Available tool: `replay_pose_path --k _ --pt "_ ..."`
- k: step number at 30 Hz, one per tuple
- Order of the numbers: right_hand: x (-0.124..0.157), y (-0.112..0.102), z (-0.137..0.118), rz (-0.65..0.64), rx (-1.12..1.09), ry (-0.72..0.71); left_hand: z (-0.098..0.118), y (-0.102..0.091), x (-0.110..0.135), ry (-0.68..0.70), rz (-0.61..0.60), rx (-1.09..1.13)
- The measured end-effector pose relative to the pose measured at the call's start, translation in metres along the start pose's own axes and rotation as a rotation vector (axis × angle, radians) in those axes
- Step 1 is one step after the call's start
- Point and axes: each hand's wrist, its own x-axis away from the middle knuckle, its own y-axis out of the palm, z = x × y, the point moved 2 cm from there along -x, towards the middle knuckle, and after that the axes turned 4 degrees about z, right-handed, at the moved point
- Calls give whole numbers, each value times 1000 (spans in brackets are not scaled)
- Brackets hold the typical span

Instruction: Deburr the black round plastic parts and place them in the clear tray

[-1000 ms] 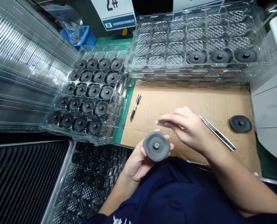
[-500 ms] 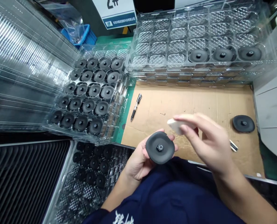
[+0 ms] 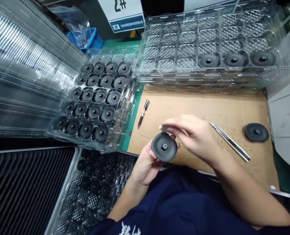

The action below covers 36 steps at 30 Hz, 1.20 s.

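Note:
My left hand [image 3: 146, 164] holds a dark grey, rounded-square dished part with a small central stud [image 3: 164, 147] above the near edge of the cardboard. Its fingers wrap beneath and behind the part. Just to the right, my right hand [image 3: 192, 135] is blurred by motion and pinches a small white pad [image 3: 165, 128] at the part's upper rim. Most of the pad is hidden by the fingers; whether it touches the rim I cannot tell. Right of that hand lies a slim white-and-black utility knife [image 3: 230, 142]. Another dark part [image 3: 256, 132] rests farther right.
A pen [image 3: 143, 114] lies on the cardboard sheet [image 3: 184, 101]. Stacked clear trays [image 3: 166, 63] stand at the back, with three dark parts in the front row. Another clear tray [image 3: 113, 130] at left carries several rows of parts. A blue bin [image 3: 96, 39] sits behind it.
My right hand has moved left with the white pad, up to the dark part's rim, uncovering the knife. My left hand has shifted the part slightly left and up.

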Motion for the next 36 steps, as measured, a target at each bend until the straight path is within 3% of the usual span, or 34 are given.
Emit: replay_pose_path --k 4,8,11,13,15,17,19,21,22,26,29,32,36 --pt "32 11 43 50 7 350 4 -5 0 59 -95 135" --pt "66 31 63 -45 -20 451 4 -8 -2 52 -106 145" --pt "58 25 48 39 -10 474 3 -5 -3 52 -114 136" --pt "41 14 23 170 3 416 2 -2 -3 64 -82 127" --pt "24 9 -6 218 -23 217 0 -1 -3 69 -27 114" --pt "15 11 -29 117 -67 10 0 -2 -2 68 5 98" --pt "15 13 -35 -60 -115 -36 3 -6 -2 85 0 87" --pt "23 10 -24 -167 -133 52 7 -11 -1 139 3 87" --pt "28 6 -13 -161 -114 116 10 -14 0 164 4 95" --pt "52 2 42 101 125 354 14 -14 4 175 -50 153" --pt "65 19 74 76 238 364 13 -6 5 139 -137 195" --pt "69 29 82 108 290 334 12 1 6 92 -227 244" --pt "67 23 70 192 290 313 13 5 10 34 -289 280"
